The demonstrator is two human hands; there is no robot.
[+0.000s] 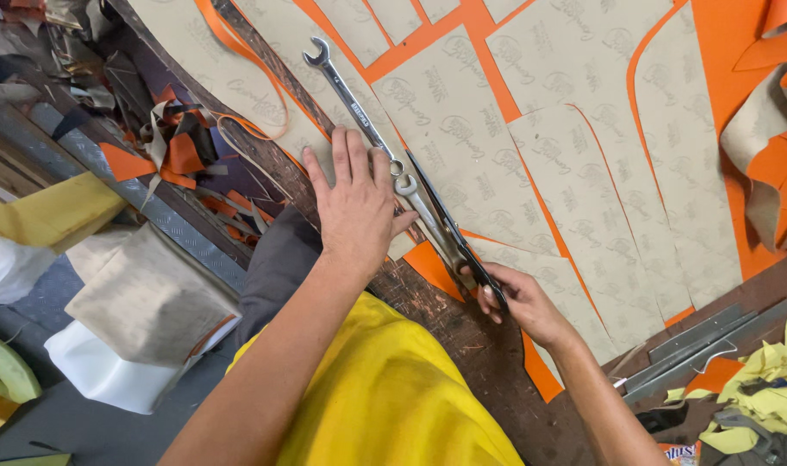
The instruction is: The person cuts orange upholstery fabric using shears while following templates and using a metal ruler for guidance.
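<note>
My left hand (354,207) lies flat, fingers spread, on a beige printed pattern piece (471,138) at the near edge of the wooden table (462,332). Its fingertips touch a long steel spanner (346,91) that lies on the patterns. A second spanner (423,211) lies just right of its thumb. My right hand (514,298) grips the handles of dark scissors (449,224). The blades point away from me along the edge of a pattern, over the orange sheet (428,259) beneath.
Several beige pattern pieces cover the orange sheet (712,34) across the table. Curled orange and beige offcuts (768,138) lie at the right. Metal strips (699,345) and yellow scraps (773,380) sit at lower right. Scraps (178,147) and bags (143,293) fill the floor at left.
</note>
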